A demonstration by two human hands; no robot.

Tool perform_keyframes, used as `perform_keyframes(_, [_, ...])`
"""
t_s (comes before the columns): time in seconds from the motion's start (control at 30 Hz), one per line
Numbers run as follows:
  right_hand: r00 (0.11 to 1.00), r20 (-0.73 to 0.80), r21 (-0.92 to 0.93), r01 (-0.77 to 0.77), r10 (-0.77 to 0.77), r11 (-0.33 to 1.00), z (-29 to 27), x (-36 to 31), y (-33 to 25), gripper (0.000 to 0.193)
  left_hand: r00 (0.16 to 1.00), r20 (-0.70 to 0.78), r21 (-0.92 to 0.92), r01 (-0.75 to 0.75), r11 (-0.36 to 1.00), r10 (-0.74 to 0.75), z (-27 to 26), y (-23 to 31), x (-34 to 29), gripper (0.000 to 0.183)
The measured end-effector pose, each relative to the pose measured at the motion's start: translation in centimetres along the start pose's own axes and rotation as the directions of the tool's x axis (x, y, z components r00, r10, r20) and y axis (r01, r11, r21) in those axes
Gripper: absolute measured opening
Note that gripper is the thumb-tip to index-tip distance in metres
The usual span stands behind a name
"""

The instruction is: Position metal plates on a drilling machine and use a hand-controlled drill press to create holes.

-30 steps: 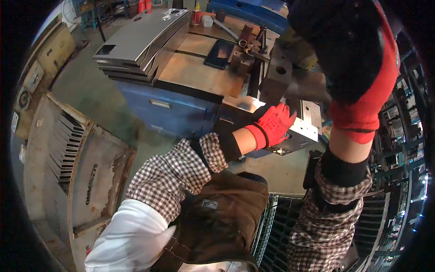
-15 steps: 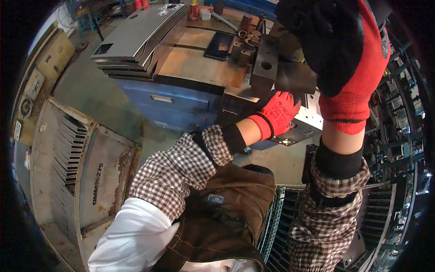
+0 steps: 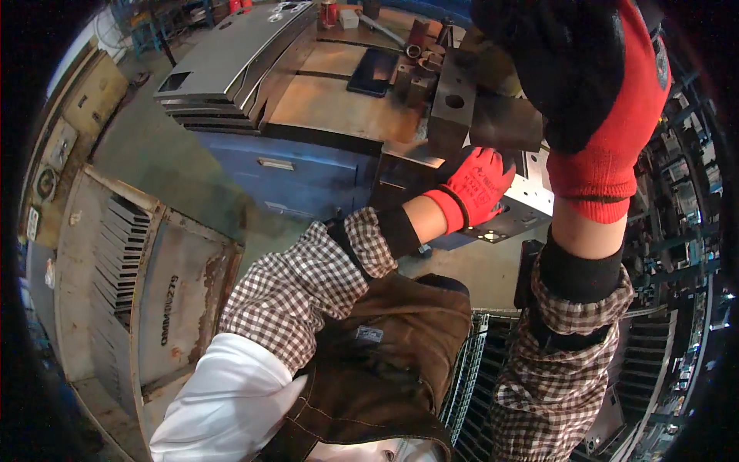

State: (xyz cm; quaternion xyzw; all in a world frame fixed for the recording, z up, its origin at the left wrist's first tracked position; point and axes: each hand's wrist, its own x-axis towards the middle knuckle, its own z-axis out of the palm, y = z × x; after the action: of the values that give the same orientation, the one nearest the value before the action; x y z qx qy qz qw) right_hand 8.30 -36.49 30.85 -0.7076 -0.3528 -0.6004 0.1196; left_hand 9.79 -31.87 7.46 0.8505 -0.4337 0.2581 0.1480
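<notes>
My left hand (image 3: 479,189), in a red work glove, is closed on the near edge of a grey sheet-metal part (image 3: 535,185) pierced with several holes. That part lies below a dark steel block (image 3: 453,108) with a round hole and a dark bar (image 3: 504,123) beside it. Raised high at the upper right, my right hand (image 3: 596,100) wears a red glove with a black coating. Its fingers look curled, but they merge with the dark area around them. What they grip, if anything, cannot be made out.
Bent metal panels (image 3: 239,58) are stacked left on a blue cabinet bench (image 3: 300,173). A phone-like dark slab (image 3: 373,73) and a metal pipe (image 3: 382,31) lie on its wooden top. A rusty grey metal crate (image 3: 181,300) stands at left, a wire basket (image 3: 466,377) below.
My left hand and the metal part have shifted slightly up and right. My right hand has moved a little to the right, staying raised.
</notes>
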Motion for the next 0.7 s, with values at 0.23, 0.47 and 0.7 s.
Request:
perform_keyframes(0.23, [0.987,-0.057,0.33,-0.121,0.148,0.936,1.0,-0.7,-0.1,0.041,0.997,-0.065,0.002,-0.032,0.999,0.032,0.5,-0.3,-0.1,0.077])
perform_keyframes(0.47, [0.965,-0.19,0.534,-0.054,0.183,0.844,1.3,-0.1,-2.1,0.048,0.997,-0.071,-0.06,-0.02,0.998,0.015,0.8,0.1,0.6,0.078])
perform_keyframes(0.7, [0.958,-0.176,0.572,-0.088,0.227,0.815,2.1,-0.8,-2.4,0.048,0.995,-0.098,-0.025,-0.004,1.0,0.002,1.4,-0.9,-0.3,0.079])
